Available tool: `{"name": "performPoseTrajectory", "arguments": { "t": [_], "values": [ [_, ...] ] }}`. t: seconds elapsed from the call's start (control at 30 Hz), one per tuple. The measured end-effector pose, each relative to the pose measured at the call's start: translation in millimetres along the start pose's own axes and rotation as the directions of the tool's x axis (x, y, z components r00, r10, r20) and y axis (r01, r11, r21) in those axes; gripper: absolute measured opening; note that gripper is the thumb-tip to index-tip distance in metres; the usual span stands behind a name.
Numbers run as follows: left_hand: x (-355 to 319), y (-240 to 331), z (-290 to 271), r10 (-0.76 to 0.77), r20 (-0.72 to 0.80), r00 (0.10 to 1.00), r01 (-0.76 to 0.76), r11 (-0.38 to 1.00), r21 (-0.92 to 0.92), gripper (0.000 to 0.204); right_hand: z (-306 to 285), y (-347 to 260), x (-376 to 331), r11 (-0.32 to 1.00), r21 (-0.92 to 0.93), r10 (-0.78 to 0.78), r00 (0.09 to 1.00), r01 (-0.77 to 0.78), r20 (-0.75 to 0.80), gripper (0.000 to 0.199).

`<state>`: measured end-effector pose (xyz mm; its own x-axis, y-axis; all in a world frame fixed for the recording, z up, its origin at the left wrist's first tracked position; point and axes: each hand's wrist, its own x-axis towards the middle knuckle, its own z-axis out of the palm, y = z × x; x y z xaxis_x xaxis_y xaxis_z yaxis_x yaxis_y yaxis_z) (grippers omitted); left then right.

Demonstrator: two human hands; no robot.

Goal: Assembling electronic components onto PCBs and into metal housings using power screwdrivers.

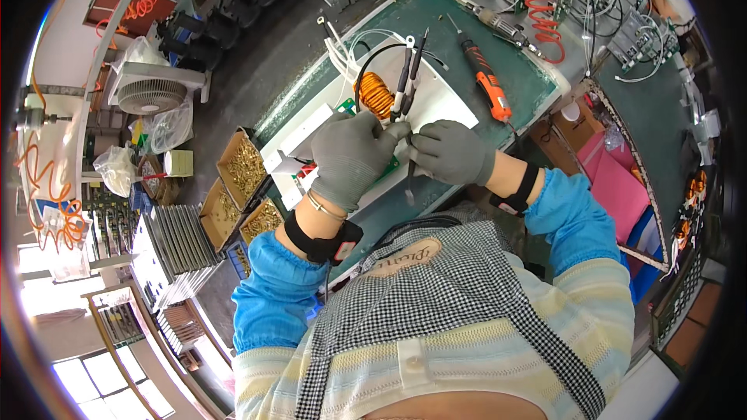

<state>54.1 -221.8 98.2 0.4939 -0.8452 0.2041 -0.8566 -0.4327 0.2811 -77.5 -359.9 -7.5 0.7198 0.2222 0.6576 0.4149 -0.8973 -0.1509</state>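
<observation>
My left hand (352, 157), in a grey glove, is closed in a pinch at the lower part of a bundle of black and white cables (403, 85). Beside it my right hand (453, 153), gloved alike, is closed with its fingertips almost against the left ones. A dark wire (411, 175) hangs below the fingertips; its upper end is hidden by them. Both hands are over a white housing (451, 101). Inside the housing sits a coil wound with copper-orange wire (376, 96). White cables with ring lugs (336, 50) rise from its far left part.
On the green bench (436, 15) an orange and black power screwdriver (486, 82) lies to the right, near a red coiled air hose (538, 8). Boxes of brass-coloured small parts (243, 171) stand at left. Right of the bench is a bin with pink sheets (615, 179).
</observation>
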Motion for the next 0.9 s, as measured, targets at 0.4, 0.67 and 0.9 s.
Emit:
{"name": "performPoseTrajectory", "arguments": {
  "t": [0.4, 0.67, 0.9],
  "values": [
    [-25.0, -36.5, -6.1, -0.135, 0.037, 0.99, 0.116, 0.642, -0.758, 0.05, 28.2, -4.7, -7.8, 0.968, 0.205, 0.145, 0.989, -0.141, -0.002, 0.027],
    [-20.1, -42.1, -26.9, -0.143, 0.363, 0.921, 0.39, 0.333, -0.858, 0.049, 23.6, -13.3, -4.2, 0.97, 0.016, 0.241, 0.97, -0.242, 0.035, 0.029],
    [-13.1, -67.5, -38.3, 0.43, 0.273, 0.86, -0.06, 0.616, -0.785, 0.037, 21.8, -39.1, 35.0, 0.495, 0.462, 0.832, 0.555, -0.736, -0.006, 0.032]
  ]
}}
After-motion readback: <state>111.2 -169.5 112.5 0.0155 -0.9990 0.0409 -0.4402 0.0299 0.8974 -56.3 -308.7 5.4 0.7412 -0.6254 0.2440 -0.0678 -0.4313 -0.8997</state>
